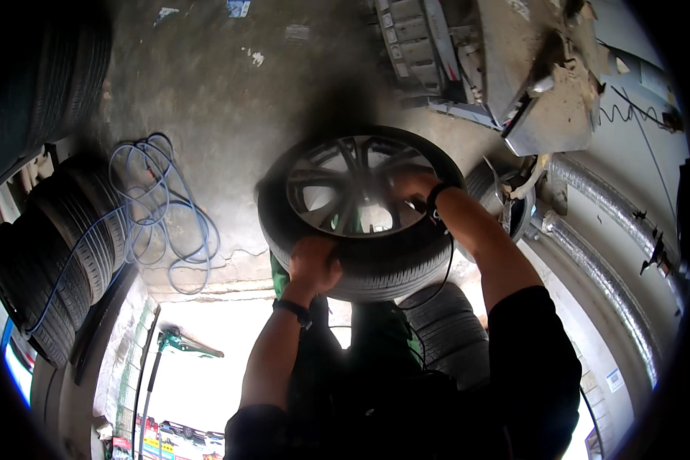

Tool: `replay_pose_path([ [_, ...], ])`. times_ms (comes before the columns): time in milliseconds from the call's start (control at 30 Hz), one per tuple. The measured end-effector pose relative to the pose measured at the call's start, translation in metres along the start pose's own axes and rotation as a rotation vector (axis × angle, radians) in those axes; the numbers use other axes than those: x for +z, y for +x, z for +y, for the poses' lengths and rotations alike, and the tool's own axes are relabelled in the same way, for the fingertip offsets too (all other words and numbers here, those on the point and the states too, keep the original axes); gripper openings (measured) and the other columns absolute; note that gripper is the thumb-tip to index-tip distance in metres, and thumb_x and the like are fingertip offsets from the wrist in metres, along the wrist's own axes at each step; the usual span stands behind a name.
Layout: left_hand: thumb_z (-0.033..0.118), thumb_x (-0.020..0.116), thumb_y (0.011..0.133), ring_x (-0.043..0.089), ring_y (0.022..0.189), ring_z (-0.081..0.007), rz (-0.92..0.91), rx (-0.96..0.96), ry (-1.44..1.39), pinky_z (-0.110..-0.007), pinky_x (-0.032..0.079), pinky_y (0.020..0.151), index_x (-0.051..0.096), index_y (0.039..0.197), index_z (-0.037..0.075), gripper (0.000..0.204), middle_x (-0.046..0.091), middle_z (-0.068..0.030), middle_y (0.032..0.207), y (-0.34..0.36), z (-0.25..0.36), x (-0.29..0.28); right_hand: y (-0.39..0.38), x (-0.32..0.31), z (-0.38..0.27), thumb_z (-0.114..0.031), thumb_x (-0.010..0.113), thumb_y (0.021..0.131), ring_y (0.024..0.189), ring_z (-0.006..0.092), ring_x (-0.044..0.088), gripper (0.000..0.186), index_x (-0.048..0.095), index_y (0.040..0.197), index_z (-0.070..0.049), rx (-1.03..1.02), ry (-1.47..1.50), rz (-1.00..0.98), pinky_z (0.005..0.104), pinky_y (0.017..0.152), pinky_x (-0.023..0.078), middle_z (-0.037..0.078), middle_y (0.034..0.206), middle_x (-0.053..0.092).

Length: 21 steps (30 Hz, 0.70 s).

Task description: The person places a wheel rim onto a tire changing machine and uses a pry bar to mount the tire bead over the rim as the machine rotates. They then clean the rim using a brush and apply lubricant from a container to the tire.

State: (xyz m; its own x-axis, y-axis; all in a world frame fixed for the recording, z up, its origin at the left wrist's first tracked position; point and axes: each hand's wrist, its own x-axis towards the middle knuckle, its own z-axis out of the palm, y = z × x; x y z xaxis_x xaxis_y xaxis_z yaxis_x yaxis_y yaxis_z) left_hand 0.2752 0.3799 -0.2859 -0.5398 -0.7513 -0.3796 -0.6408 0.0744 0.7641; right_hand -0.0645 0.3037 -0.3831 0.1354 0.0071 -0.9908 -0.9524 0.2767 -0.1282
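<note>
A car wheel [383, 261], black tyre on a dark multi-spoke alloy rim [337, 192], is held up in front of me in the middle of the view. My left hand [312, 264] grips the near side of the tyre's tread. My right hand [410, 184] reaches into the rim and holds a spoke on its right side. Both wrists wear dark bands. My dark sleeves and green clothing fill the lower middle.
Several black tyres [61, 253] are stacked at the left, with a coiled light-blue hose [165, 207] beside them on the concrete floor. A grey metal machine [506, 69] stands at the upper right. Silver ribbed ducts [606, 268] run along the right. Another tyre [445, 330] lies below the wheel.
</note>
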Motion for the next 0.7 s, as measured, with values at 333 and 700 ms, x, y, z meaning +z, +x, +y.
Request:
replay_pose_path([
  [333,0.02,0.064,0.079,0.062,0.112,-0.0394,0.118,-0.047,-0.033,-0.053,0.046,0.1,0.067,0.115,0.005,0.038,0.068,-0.0189,0.114,-0.077,-0.034,0.01,0.017,0.102,-0.026,-0.078,0.068,0.078,0.102,0.0375,0.071,0.076,0.08,0.1,-0.006,-0.072,0.205,0.222,0.045,0.09,0.054,0.024,0.101,0.075],
  [700,0.016,0.058,0.093,0.065,0.111,-0.0436,0.278,-0.339,-0.36,-0.05,0.051,0.098,0.067,0.123,0.007,0.032,0.07,-0.0219,0.119,-0.206,-0.046,0.037,-0.124,0.069,-0.192,-0.046,0.07,0.092,0.066,0.0347,0.062,0.048,0.072,0.075,-0.002,-0.308,-0.142,0.358,0.0525,0.071,0.053,0.017,0.068,0.063],
])
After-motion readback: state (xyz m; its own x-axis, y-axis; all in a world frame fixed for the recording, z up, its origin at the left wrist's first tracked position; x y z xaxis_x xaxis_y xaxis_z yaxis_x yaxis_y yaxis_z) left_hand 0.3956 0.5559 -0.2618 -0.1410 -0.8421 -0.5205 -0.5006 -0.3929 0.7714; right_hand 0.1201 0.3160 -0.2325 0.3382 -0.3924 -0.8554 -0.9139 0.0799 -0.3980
